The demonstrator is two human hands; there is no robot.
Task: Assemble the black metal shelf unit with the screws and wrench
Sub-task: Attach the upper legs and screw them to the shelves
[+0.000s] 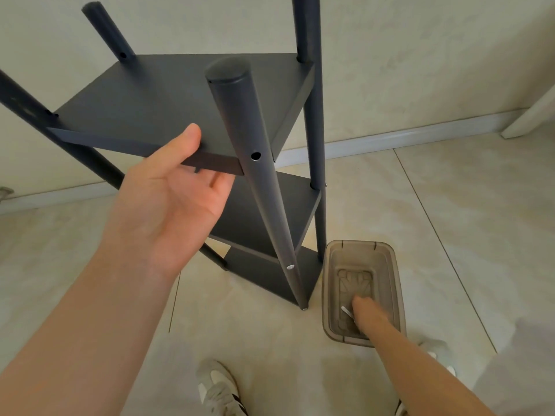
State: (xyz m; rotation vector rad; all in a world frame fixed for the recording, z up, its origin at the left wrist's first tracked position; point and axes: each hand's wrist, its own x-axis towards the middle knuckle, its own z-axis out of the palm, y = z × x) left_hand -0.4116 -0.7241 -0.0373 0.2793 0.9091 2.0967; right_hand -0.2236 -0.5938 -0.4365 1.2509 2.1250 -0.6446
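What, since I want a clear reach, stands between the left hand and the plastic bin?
In the head view, the near post and two lower shelves lie between the left hand, gripping the top shelf, and the plastic bin.

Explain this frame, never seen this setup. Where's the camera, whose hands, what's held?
No robot here: a person works with bare hands, and the single picture comes from a camera on their head, looking down. The left hand grips the front edge of the black unit's top shelf, thumb above, fingers beneath. The right hand reaches into a translucent bin on the tiled floor, at a small silvery piece; whether it grips it is unclear. The near post shows an empty hole at that shelf.
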